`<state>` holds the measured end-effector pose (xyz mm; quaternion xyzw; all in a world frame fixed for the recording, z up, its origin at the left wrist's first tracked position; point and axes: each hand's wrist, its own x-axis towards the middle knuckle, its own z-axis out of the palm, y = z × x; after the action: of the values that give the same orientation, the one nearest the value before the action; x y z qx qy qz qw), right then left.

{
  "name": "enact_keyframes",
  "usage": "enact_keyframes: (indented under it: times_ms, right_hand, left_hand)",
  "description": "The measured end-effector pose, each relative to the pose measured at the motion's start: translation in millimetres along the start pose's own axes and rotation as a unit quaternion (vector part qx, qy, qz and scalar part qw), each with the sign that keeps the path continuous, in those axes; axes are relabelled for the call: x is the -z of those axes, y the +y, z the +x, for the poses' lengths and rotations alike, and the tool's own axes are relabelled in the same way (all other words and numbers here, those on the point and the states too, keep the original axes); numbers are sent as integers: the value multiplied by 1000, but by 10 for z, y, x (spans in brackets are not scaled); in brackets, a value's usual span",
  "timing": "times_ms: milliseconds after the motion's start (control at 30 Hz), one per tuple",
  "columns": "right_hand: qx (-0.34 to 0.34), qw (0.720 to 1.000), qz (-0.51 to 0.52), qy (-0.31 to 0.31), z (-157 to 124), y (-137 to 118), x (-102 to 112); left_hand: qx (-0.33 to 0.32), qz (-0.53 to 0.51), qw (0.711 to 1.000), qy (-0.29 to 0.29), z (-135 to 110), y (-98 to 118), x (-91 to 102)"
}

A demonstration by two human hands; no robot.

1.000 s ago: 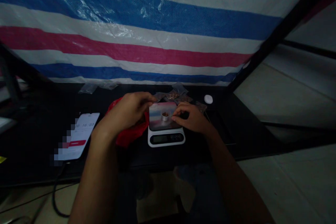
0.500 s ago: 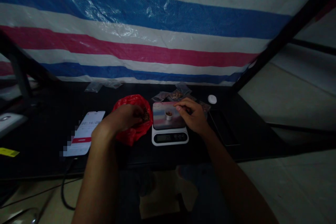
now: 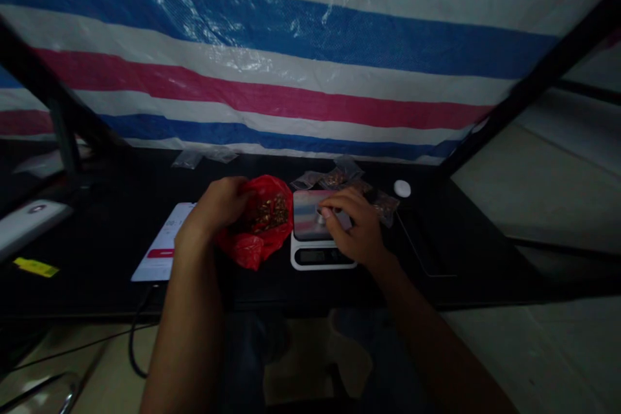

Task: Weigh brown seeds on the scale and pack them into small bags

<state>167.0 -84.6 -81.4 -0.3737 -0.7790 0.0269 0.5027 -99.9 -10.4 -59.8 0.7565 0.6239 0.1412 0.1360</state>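
My left hand grips the left edge of a red plastic bag that lies open on the dark table and holds many small brown pieces. My right hand rests on a small white digital scale, its fingers curled round a little cup on the shiny platform; the cup is mostly hidden by the fingers. The scale stands just right of the bag.
A lit phone with a cable lies left of the bag. Several small clear packets and a white round cap sit behind the scale. A striped tarpaulin hangs behind the dark table. A yellow tag lies far left.
My left hand went from above the scale back to the red bag and now holds its edge. My right hand closed over the little cup on the scale.
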Motion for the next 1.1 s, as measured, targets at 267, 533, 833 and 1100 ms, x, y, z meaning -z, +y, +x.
enact_keyframes:
  times_ms: [267,533,833,1100]
  right_hand:
    - [21,996,-3,-91,96,-247,-214]
    - [-44,924,-124,-360,484,-445,-700]
    - [-129,844,-183,-487,904,-470,-1007]
    - [-115,844,-160,-499,870,-477,-933]
  left_hand:
    - [-40,-22,996,81,-245,104,301]
    - [-13,0,997,79,-214,94,254]
    - [38,-19,993,111,-109,-43,188]
    - [53,-35,991,120,-102,-25,157]
